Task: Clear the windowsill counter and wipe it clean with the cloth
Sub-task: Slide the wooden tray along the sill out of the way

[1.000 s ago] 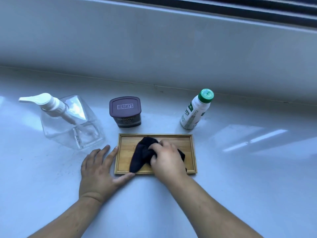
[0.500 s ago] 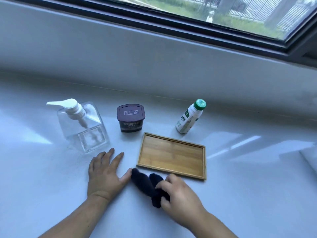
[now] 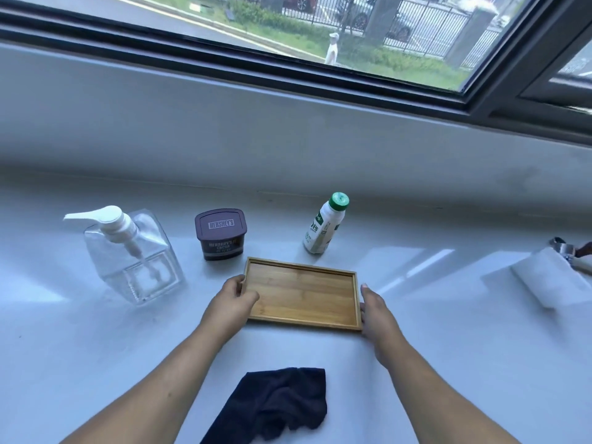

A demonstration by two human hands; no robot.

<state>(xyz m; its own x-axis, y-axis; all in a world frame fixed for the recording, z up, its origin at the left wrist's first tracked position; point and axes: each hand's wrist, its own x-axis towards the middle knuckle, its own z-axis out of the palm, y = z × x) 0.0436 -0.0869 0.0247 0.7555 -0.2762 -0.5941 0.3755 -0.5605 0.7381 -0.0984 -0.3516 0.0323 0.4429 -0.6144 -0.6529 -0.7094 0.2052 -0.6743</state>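
Nearest the viewer, the dark cloth (image 3: 275, 403) lies crumpled on the white desk (image 3: 448, 363), between the two forearms and touched by neither hand. It sits well apart from the tray, toward the near edge of the desk.

Beyond the cloth, the wooden tray (image 3: 302, 293) rests flat on the desk, slightly rotated, its interior bare. The left hand (image 3: 232, 304) grips the tray's left short end: the thumb lies over the rim onto the inner surface, and the fingers curl at the outer edge. The right hand (image 3: 376, 312) is placed against the tray's right short end, fingers extended along the rim; whether its grip fully closes on the rim cannot be told.

Behind the tray, three containers stand upright in a loose row. At left, the clear pump dispenser (image 3: 134, 256) with a white pump head, spout pointing left. At center, just beyond the tray's far left corner, the brown cocoa tub (image 3: 221, 233) with its lid on. At right, the white bottle (image 3: 325, 224) with a green cap, near the tray's far edge.

At far right, a folded white towel (image 3: 549, 278) lies on the desk beside a partly visible metal object that cannot be identified.

At the rear, the desk meets a white wall below the window frame (image 3: 288, 81).
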